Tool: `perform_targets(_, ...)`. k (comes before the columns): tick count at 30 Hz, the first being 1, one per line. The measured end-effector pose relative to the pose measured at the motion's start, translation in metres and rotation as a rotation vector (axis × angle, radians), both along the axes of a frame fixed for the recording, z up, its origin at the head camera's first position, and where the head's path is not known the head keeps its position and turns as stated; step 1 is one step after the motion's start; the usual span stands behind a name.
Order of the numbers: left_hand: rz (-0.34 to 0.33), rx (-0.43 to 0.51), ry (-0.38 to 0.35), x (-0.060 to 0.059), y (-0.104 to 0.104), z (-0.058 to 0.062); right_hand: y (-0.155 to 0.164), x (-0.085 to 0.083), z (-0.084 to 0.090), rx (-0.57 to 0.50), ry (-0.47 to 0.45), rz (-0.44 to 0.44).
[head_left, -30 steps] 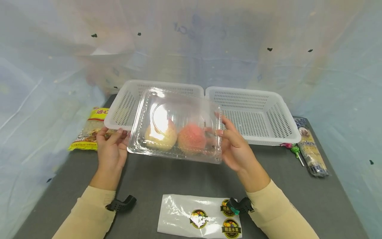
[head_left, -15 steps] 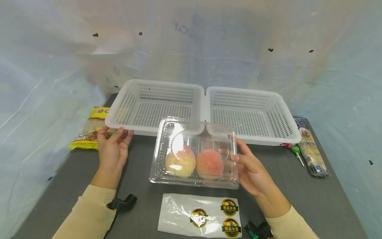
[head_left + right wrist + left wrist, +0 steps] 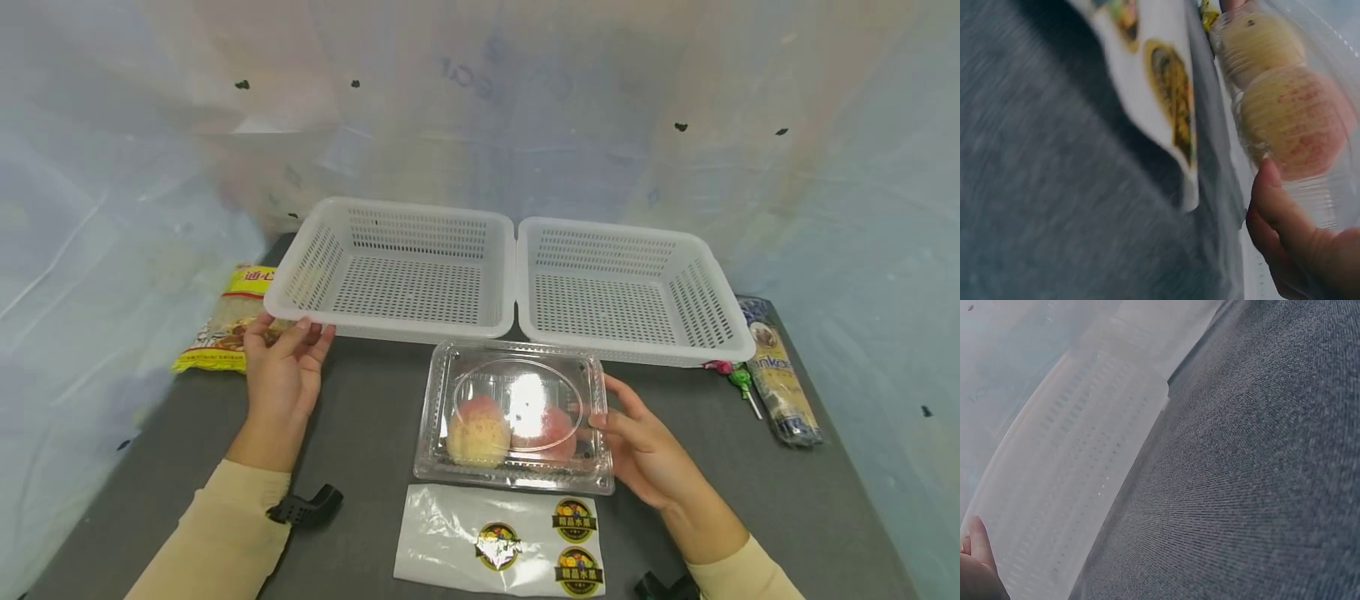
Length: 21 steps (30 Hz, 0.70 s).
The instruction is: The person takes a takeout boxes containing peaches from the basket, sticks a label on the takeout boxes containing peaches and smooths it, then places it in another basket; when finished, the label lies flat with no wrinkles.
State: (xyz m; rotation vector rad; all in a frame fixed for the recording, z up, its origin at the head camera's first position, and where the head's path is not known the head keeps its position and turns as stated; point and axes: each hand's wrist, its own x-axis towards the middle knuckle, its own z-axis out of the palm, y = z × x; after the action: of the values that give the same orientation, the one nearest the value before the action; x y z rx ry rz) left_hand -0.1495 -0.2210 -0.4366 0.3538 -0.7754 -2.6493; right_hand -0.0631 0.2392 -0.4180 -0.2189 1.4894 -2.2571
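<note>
A clear plastic clamshell box (image 3: 516, 492) holds two peaches (image 3: 478, 437), one mostly yellow and one pinker. My right hand (image 3: 648, 458) grips its right edge, thumb in front and fingers behind; the thumb also shows close to a peach (image 3: 1300, 122) in the right wrist view. Over at the left, my left hand (image 3: 285, 375) touches the front-left corner of the left white basket (image 3: 405, 332), fingers loosely bent. Only its fingertips show beside the basket wall (image 3: 1079, 456) in the left wrist view. Below the box lies a white sheet with round fruit stickers (image 3: 442, 542).
A second white basket (image 3: 637, 350) stands against the first. At the left is a yellow pasta bag (image 3: 225, 325), partly behind the left hand. Right of the baskets lie a lollipop (image 3: 742, 383) and a long packet (image 3: 783, 383). A plastic sheet (image 3: 480, 108) hangs behind.
The box has come away from in front of the left basket, moving right and toward me, with the right hand holding it. The left hand stays at the basket corner.
</note>
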Motion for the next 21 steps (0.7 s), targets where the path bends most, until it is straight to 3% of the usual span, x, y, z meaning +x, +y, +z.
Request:
perform_targets(5, -0.014, 0.003, -0.011, 0.0, 0.0, 0.002, 0.005, -0.002, -0.008, 0.064, -0.021, -0.027)
perform_targets(8, -0.022, 0.005, -0.02, 0.0, 0.0, 0.005, 0.008, -0.004, -0.01, 0.158, -0.032, -0.05)
perform_targets(16, -0.064, -0.013, -0.069, 0.003, -0.005, 0.013, 0.02, -0.011, -0.004, 0.621, -0.036, -0.069)
perform_targets(21, -0.113, -0.043, -0.089, 0.014, -0.011, 0.013, 0.025, -0.014, -0.004, 0.654, -0.027, -0.034)
